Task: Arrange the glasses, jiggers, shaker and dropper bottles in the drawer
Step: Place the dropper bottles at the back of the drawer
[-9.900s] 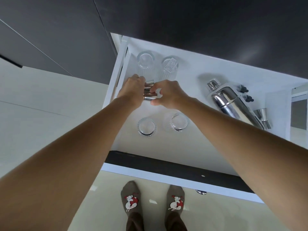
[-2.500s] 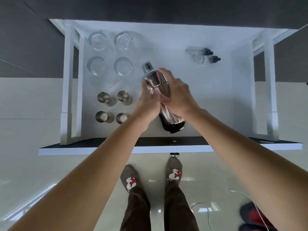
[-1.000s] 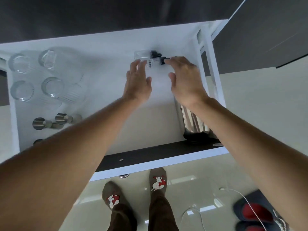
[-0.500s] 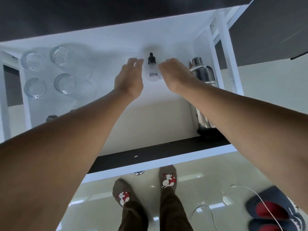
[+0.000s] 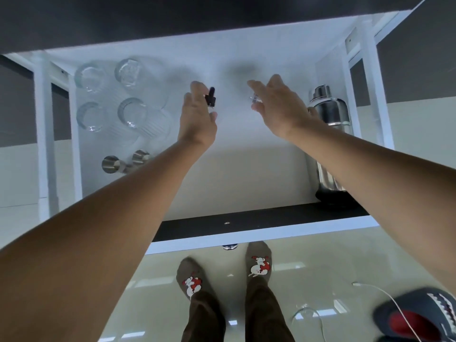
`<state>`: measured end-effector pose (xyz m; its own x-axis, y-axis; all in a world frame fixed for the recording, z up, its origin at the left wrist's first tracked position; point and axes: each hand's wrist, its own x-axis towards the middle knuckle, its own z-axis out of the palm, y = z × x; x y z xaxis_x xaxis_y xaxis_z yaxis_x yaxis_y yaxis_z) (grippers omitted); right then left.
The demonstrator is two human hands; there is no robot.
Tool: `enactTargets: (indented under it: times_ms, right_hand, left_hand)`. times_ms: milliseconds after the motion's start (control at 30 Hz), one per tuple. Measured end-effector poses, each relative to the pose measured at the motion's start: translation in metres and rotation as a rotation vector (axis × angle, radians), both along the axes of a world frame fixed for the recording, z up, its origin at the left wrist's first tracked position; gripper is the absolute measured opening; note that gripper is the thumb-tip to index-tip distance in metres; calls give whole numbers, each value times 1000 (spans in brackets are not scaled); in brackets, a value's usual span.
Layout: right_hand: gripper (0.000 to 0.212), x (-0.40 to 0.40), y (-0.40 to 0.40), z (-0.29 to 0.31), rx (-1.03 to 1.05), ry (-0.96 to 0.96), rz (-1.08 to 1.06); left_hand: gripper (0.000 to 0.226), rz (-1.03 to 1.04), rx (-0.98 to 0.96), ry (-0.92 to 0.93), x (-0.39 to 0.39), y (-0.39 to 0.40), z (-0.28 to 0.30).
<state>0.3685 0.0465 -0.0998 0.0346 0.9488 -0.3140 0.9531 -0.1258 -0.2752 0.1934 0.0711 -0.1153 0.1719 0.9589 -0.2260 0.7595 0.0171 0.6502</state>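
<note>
The white drawer [image 5: 237, 176] is pulled out below me. My left hand [image 5: 197, 117] is shut on a dropper bottle [image 5: 211, 98] whose black cap sticks up by my fingers. My right hand [image 5: 276, 107] holds a second, clear dropper bottle [image 5: 255, 99], mostly hidden behind the fingers. Both hands hover over the drawer's back middle, apart from each other. Several clear glasses [image 5: 130, 112] stand at the back left. Steel jiggers [image 5: 112, 164] sit in front of them, partly covered by my left arm. The steel shaker [image 5: 329, 114] lies along the right wall.
The drawer's dark front panel [image 5: 259, 220] faces me, with a knob [image 5: 229, 247] below it. My socked feet [image 5: 259, 265] stand on the glossy floor. A white cable [image 5: 385, 294] and a slipper [image 5: 417, 317] lie at the lower right.
My hands have drawn apart, each carrying one dropper bottle. Half a second ago both hands flanked a single upright bottle in the middle.
</note>
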Motion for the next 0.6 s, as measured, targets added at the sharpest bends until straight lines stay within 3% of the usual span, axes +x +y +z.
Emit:
enactTargets:
  times_ms: [100,200,433,600]
  right_hand:
    - [47,-20,8,6,82,171,-132]
    - [42,-41,18,10,123,311,-212]
    - [24,-81,39,7,115,111,69]
    - [21,-98,45,7,88,81,112]
  left_hand:
    - [52,170,59,-76,-17,5,0]
    - [40,219,129,-75,-29,10,3]
    - [27,184,121,-16,-37,20,3]
    - [37,221,80,-16,-34,19,5]
